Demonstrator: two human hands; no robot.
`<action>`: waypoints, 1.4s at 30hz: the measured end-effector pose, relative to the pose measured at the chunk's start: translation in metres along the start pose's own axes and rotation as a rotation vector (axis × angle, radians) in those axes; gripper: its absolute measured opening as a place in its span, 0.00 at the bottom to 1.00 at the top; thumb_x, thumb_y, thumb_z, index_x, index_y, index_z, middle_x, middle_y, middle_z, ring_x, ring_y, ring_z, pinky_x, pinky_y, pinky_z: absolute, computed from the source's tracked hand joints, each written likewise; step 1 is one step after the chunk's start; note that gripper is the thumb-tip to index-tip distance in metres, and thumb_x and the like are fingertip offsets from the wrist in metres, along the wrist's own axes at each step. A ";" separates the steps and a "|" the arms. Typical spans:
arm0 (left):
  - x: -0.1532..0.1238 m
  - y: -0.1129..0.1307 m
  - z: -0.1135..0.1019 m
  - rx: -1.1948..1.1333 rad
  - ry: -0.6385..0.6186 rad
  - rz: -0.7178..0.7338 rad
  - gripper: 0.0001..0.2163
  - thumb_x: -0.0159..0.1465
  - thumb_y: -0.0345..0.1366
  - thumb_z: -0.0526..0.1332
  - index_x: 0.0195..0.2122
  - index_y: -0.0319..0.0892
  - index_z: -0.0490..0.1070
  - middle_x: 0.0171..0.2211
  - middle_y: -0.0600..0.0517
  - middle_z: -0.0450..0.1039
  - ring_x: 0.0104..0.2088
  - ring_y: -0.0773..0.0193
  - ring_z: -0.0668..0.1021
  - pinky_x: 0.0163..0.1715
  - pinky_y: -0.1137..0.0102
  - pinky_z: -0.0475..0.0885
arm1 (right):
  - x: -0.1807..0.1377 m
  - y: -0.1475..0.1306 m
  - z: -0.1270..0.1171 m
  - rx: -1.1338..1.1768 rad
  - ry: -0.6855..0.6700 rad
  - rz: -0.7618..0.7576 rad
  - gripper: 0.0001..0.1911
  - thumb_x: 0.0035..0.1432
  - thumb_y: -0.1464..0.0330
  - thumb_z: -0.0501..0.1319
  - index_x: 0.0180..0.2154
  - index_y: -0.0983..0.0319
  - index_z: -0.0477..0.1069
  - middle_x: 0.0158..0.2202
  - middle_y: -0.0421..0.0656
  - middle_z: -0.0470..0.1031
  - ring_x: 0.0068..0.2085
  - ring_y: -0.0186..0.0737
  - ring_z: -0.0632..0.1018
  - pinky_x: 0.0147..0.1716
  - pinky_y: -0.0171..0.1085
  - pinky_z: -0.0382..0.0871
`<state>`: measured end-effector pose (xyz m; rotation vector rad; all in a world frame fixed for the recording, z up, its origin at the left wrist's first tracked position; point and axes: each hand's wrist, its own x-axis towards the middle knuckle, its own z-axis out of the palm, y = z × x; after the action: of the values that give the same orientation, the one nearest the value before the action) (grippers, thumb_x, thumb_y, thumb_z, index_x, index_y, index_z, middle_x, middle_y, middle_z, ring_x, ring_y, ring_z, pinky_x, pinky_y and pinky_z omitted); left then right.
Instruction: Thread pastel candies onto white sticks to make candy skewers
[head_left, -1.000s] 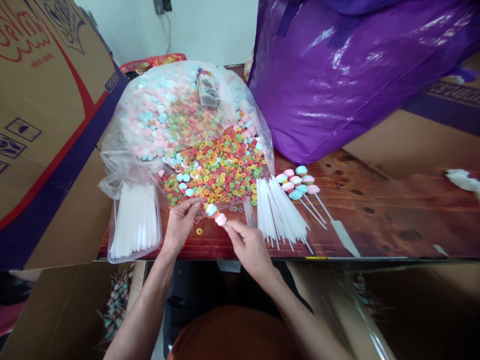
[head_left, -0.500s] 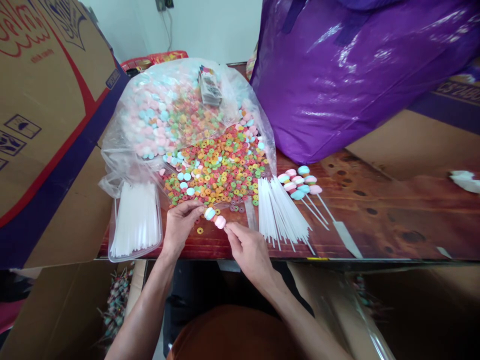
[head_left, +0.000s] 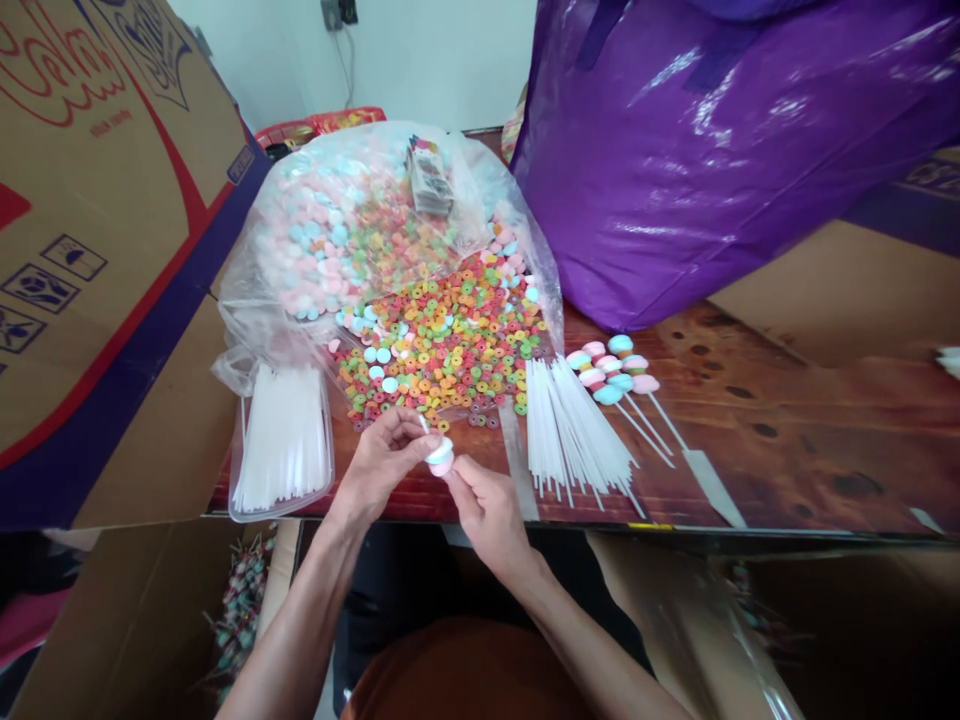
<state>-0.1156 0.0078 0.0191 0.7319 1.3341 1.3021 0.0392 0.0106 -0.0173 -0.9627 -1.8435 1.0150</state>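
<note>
Between my hands, at the table's front edge, is a short stack of soft candies (head_left: 440,458), white and pale blue above and pink below. My left hand (head_left: 386,462) is closed, thumb and fingers pinching a white stick (head_left: 423,424) whose tip pokes up beside the candies. With thumb and forefinger, my right hand (head_left: 489,508) grips the pink end of the stack. Just beyond my fingers lies a spread of small coloured candy rings (head_left: 450,350). Several pale blue discs (head_left: 382,356) lie at its left side.
White sticks fill a clear tub (head_left: 281,450) at left; more loose sticks (head_left: 574,430) lie at right. Beside them are finished candy skewers (head_left: 619,368). A clear plastic bag (head_left: 300,240) of candies, a purple bag (head_left: 712,150) and a large carton (head_left: 97,250) surround the table (head_left: 787,440).
The candy stack has tilted from slanting to nearly upright, and the stick tip now shows by my left fingers. My left hand has moved slightly right and closer to my right hand.
</note>
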 end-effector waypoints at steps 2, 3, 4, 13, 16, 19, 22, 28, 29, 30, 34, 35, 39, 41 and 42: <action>0.003 0.003 0.008 0.011 0.002 0.036 0.17 0.49 0.40 0.75 0.34 0.40 0.71 0.29 0.54 0.76 0.31 0.68 0.77 0.34 0.73 0.71 | 0.000 0.002 -0.001 0.032 0.039 0.076 0.17 0.68 0.68 0.53 0.25 0.60 0.60 0.20 0.34 0.59 0.22 0.30 0.63 0.24 0.31 0.54; 0.005 0.003 0.010 0.020 0.014 0.054 0.17 0.50 0.41 0.74 0.35 0.40 0.71 0.29 0.53 0.76 0.32 0.67 0.77 0.33 0.73 0.71 | 0.001 0.003 -0.002 0.044 0.055 0.112 0.18 0.69 0.66 0.53 0.24 0.60 0.60 0.20 0.34 0.59 0.22 0.30 0.62 0.23 0.32 0.54; 0.009 0.003 0.010 0.037 0.034 0.072 0.17 0.52 0.43 0.73 0.36 0.41 0.71 0.30 0.53 0.76 0.31 0.66 0.78 0.32 0.73 0.71 | 0.001 0.005 -0.004 0.052 0.066 0.141 0.18 0.69 0.65 0.53 0.24 0.60 0.60 0.20 0.34 0.59 0.22 0.30 0.62 0.23 0.32 0.54; 0.057 -0.005 -0.028 1.063 0.454 0.400 0.09 0.63 0.31 0.59 0.43 0.42 0.75 0.42 0.44 0.73 0.42 0.55 0.78 0.46 0.61 0.73 | 0.002 0.017 -0.012 0.019 0.061 0.162 0.17 0.69 0.63 0.53 0.26 0.61 0.64 0.21 0.34 0.58 0.23 0.30 0.61 0.24 0.32 0.54; 0.055 -0.007 -0.030 1.202 0.379 0.405 0.10 0.62 0.28 0.59 0.44 0.43 0.73 0.44 0.44 0.72 0.41 0.55 0.78 0.44 0.62 0.73 | 0.002 0.015 -0.011 -0.035 0.039 0.142 0.17 0.69 0.64 0.53 0.26 0.61 0.64 0.21 0.34 0.56 0.23 0.30 0.59 0.23 0.32 0.52; 0.052 -0.005 -0.034 1.100 0.352 0.418 0.09 0.62 0.30 0.58 0.43 0.43 0.71 0.40 0.46 0.74 0.39 0.55 0.78 0.42 0.63 0.73 | 0.002 0.013 -0.010 -0.043 0.039 0.113 0.16 0.69 0.65 0.53 0.27 0.61 0.66 0.22 0.34 0.56 0.23 0.31 0.59 0.24 0.32 0.53; 0.065 0.002 -0.039 0.955 0.415 0.461 0.11 0.62 0.32 0.58 0.46 0.42 0.71 0.39 0.46 0.76 0.41 0.55 0.78 0.46 0.63 0.72 | 0.003 0.011 -0.010 -0.042 0.045 0.084 0.16 0.69 0.66 0.53 0.27 0.61 0.65 0.22 0.34 0.57 0.23 0.31 0.61 0.24 0.32 0.54; 0.107 0.015 -0.036 1.129 0.392 0.488 0.13 0.61 0.24 0.54 0.40 0.40 0.76 0.43 0.42 0.74 0.45 0.52 0.76 0.51 0.60 0.70 | 0.005 0.008 -0.011 -0.050 0.052 0.071 0.16 0.69 0.67 0.53 0.28 0.61 0.67 0.22 0.35 0.60 0.24 0.31 0.63 0.25 0.31 0.56; 0.110 0.015 -0.035 1.160 0.378 0.468 0.14 0.60 0.23 0.53 0.39 0.40 0.76 0.43 0.41 0.73 0.45 0.53 0.77 0.50 0.61 0.70 | 0.005 0.008 -0.011 -0.045 0.052 0.065 0.15 0.69 0.67 0.53 0.28 0.61 0.67 0.22 0.35 0.60 0.24 0.31 0.63 0.25 0.31 0.56; 0.112 0.015 -0.034 1.192 0.369 0.450 0.15 0.59 0.21 0.53 0.39 0.40 0.76 0.44 0.41 0.73 0.45 0.52 0.77 0.49 0.61 0.70 | 0.005 0.007 -0.011 -0.038 0.052 0.058 0.15 0.69 0.68 0.53 0.28 0.61 0.67 0.22 0.35 0.61 0.24 0.31 0.63 0.25 0.31 0.57; 0.111 0.015 -0.031 1.319 0.398 0.359 0.16 0.61 0.21 0.52 0.44 0.38 0.75 0.48 0.37 0.71 0.46 0.48 0.77 0.47 0.59 0.70 | 0.006 0.008 -0.011 -0.012 0.063 0.052 0.14 0.69 0.68 0.54 0.29 0.62 0.68 0.22 0.35 0.63 0.24 0.30 0.64 0.25 0.30 0.58; 0.110 0.015 -0.030 1.338 0.412 0.338 0.16 0.61 0.21 0.52 0.44 0.37 0.74 0.49 0.37 0.70 0.46 0.47 0.77 0.47 0.58 0.70 | 0.005 0.008 -0.010 -0.010 0.064 0.053 0.14 0.69 0.68 0.54 0.29 0.62 0.68 0.22 0.35 0.63 0.24 0.30 0.65 0.25 0.30 0.58; 0.110 0.017 -0.026 1.335 0.447 0.301 0.12 0.62 0.23 0.53 0.41 0.36 0.75 0.48 0.35 0.70 0.46 0.46 0.77 0.47 0.58 0.70 | 0.005 0.008 -0.010 -0.020 0.064 0.051 0.16 0.69 0.67 0.53 0.27 0.61 0.67 0.22 0.35 0.63 0.24 0.31 0.65 0.26 0.31 0.58; 0.111 0.016 -0.026 1.289 0.446 0.317 0.11 0.61 0.23 0.54 0.36 0.37 0.76 0.46 0.36 0.71 0.45 0.47 0.77 0.47 0.58 0.69 | 0.005 0.007 -0.011 -0.032 0.071 0.050 0.16 0.69 0.66 0.53 0.27 0.61 0.67 0.22 0.35 0.62 0.23 0.31 0.64 0.25 0.31 0.57; 0.111 0.014 -0.026 1.268 0.440 0.326 0.11 0.61 0.23 0.54 0.35 0.38 0.76 0.46 0.37 0.71 0.44 0.48 0.77 0.46 0.59 0.69 | 0.005 0.007 -0.011 -0.038 0.073 0.048 0.16 0.69 0.66 0.53 0.28 0.61 0.68 0.21 0.35 0.62 0.23 0.31 0.64 0.25 0.31 0.57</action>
<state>-0.1690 0.1072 -0.0019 1.6115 2.5009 0.7278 0.0484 0.0208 -0.0179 -1.0576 -1.7925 0.9642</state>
